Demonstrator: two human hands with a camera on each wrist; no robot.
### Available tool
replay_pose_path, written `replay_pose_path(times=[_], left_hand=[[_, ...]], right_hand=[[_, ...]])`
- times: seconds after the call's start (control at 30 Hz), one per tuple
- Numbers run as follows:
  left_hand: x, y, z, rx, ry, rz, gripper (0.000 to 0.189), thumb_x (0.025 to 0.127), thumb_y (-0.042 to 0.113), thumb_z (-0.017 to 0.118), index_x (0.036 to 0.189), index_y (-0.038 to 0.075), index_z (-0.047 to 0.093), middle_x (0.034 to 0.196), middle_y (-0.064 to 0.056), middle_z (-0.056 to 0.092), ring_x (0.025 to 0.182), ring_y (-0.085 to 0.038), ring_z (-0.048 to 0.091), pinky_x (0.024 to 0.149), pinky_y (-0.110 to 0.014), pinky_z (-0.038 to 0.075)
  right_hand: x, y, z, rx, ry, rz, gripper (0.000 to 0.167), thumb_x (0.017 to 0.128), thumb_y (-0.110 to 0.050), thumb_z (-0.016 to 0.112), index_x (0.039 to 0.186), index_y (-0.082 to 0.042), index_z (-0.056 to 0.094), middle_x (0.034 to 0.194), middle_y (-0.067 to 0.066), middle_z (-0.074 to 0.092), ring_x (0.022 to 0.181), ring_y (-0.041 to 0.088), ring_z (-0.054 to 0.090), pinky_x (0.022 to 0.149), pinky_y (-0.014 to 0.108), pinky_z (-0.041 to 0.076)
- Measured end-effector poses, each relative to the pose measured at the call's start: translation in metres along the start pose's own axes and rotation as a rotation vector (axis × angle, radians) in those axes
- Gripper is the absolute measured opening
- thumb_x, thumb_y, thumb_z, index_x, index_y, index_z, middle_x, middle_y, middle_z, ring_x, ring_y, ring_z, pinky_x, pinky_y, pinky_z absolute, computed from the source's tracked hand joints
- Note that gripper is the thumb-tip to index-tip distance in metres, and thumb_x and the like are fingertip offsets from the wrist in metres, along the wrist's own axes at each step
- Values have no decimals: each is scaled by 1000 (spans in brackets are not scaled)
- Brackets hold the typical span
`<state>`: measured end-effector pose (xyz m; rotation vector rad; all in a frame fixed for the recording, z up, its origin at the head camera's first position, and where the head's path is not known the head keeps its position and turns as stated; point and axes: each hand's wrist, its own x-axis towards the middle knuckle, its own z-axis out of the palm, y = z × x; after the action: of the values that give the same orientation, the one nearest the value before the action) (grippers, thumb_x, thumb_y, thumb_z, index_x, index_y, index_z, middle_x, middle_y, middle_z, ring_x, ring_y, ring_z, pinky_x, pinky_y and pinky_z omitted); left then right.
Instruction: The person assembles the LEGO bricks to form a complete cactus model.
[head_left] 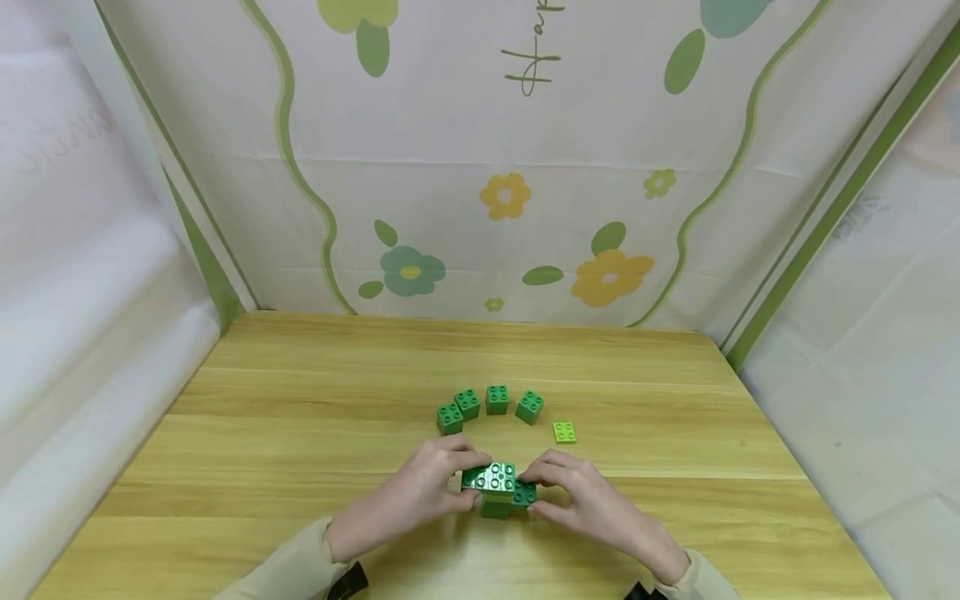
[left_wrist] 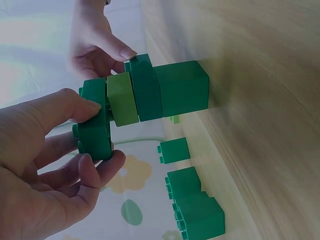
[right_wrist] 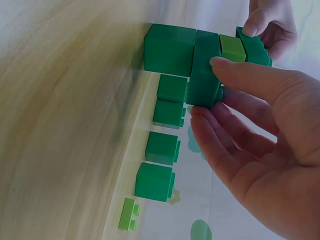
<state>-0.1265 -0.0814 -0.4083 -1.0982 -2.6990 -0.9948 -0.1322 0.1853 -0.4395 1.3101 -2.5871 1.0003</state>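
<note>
The left hand (head_left: 435, 482) pinches the top dark green long brick (head_left: 500, 477) at nine o'clock on a small tower (head_left: 498, 497). At three o'clock, the right hand (head_left: 577, 493) pinches the end of the lower dark green long brick (head_left: 527, 493). Between these two sits a light green brick (left_wrist: 123, 100), and a chunky green bottom block (left_wrist: 182, 87) stands under them all on the table (head_left: 360, 367). To do this well, the right side should stay steady while the left lines up the edges and pushes straight down; a sideways push could tip it. The bricks look like hard, smooth, shiny plastic with round bumps (head_left: 509, 483). Farther out, four boxy green blocks (head_left: 497, 402) curve from eleven to one o'clock, and a flat lime square (head_left: 564, 432) lies at two. The table has stripy wood grain; a flowery cloth (head_left: 420, 125) hangs at twelve.
</note>
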Motion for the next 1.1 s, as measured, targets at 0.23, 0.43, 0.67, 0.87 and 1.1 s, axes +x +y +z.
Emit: replay_pose_path(times=[0.23,0.43,0.67,0.87,1.1], left_hand=[[3,2,-2,-2,-33,-10,39,76,5,79,114,5,73,98,-4,68,80,-4,57,65,-11,53],[7,3,-5,8,-62,-25,40,75,5,78,115,4,73,95,-3,67,77,-1,52,63,-8,48],[7,7,-5,37,-79,-40,40,77,7,79,116,5,73,95,-2,65,77,-2,51,63,-7,48],[7,7,-5,15,-63,-44,40,75,5,79,115,3,73,93,-2,64,75,-1,50,63,-7,48],[5,5,-3,-1,-49,-59,41,73,5,79,114,4,73,93,-1,63,76,0,50,64,-7,49]], right_hand=[[0,1,1,5,-1,-1,29,82,-6,79,109,-8,68,107,2,69,94,11,68,77,27,63],[0,1,0,0,-5,-9,29,83,-7,78,109,-8,68,107,3,69,94,11,68,76,27,63],[1,0,-1,2,-2,-19,28,83,-6,78,109,-8,68,107,3,68,94,11,68,76,27,63],[1,0,-1,7,3,-21,28,82,-5,78,108,-8,68,107,2,68,94,12,68,76,28,63],[1,0,-1,17,-6,-5,28,83,-6,78,109,-8,68,107,2,69,94,10,68,76,27,63]])
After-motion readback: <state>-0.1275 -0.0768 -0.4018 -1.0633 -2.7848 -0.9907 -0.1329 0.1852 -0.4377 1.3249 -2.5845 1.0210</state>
